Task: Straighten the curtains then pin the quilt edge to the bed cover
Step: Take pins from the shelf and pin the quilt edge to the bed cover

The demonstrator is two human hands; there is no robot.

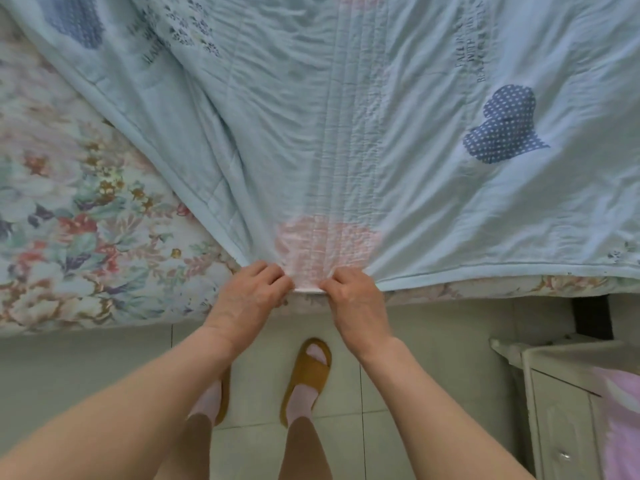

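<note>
A pale blue quilt (381, 133) with dotted blue hearts and a pink patch lies spread over a floral bed cover (69, 220). Its near edge reaches the bed's front edge. My left hand (252, 292) and my right hand (353, 296) sit close together at that edge, each pinching the quilt's hem by the pink patch, fingers curled over it. Folds fan out from the gripped spot. No pin shows between the fingers, and no curtains are in view.
A white bedside cabinet (554, 393) stands at the lower right with pink cloth (620, 417) on it. A dark bed leg (592, 317) shows beside it. My feet in mustard slippers (308, 375) stand on the tiled floor (86, 368).
</note>
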